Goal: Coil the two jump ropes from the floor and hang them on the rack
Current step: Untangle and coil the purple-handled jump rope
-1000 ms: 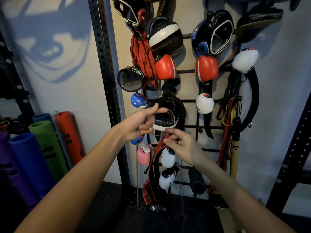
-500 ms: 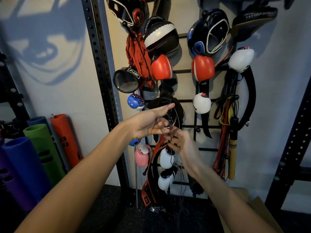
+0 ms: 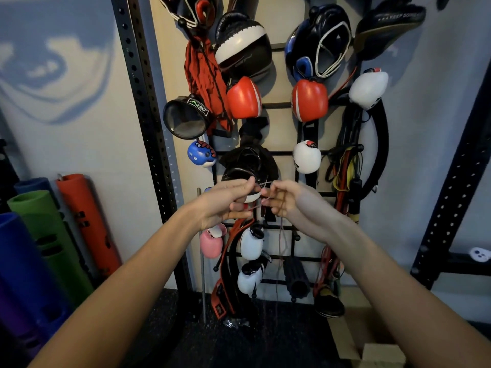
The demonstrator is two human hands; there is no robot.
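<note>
Both my hands are raised in front of the black wire wall rack (image 3: 281, 154). My left hand (image 3: 225, 201) pinches a thin dark jump rope (image 3: 279, 243) between thumb and fingers. My right hand (image 3: 285, 199) grips the same rope just to the right, fingertips almost touching the left hand. A short loop of the rope arcs between the hands, and loose strands hang down from my right hand toward the floor. The rope's handles are not visible. A second rope cannot be made out.
The rack is crowded with boxing gloves, headgear (image 3: 318, 41), red gloves (image 3: 243, 98) and resistance bands (image 3: 345, 166). A perforated black upright (image 3: 143, 110) stands left of it. Rolled mats (image 3: 79, 221) lean at the left. A cardboard box (image 3: 372, 349) sits on the dark floor at lower right.
My hands have come together at one height and sit lower in the view. The right hand rose to meet the left, and the rope now hangs down from it.
</note>
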